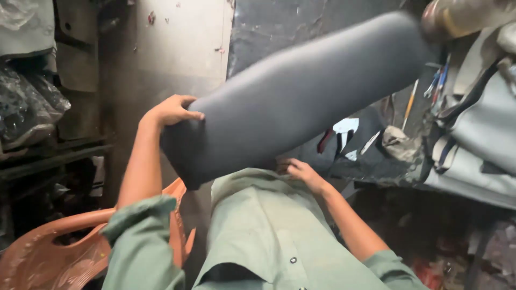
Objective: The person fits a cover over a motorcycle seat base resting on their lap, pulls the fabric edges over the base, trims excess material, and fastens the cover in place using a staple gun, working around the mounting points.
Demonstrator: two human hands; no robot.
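Clasping the dark cushion's [301, 91] near end, the left hand [171, 110]; right hand's [302, 172] grip hidden beneath.

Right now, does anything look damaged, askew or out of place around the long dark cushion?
Nothing looks damaged. The long dark cushion is tilted, its far end raised; the left hand grips its near end, the right hand is underneath. Its cover looks smooth.

An orange plastic chair [48, 252] is seen at lower left. Dark shelves [37, 156] with plastic-wrapped goods [24, 107] are noted at far left. Grey bags [478, 139] are piled at right; pens [438, 80] are visible beside them.
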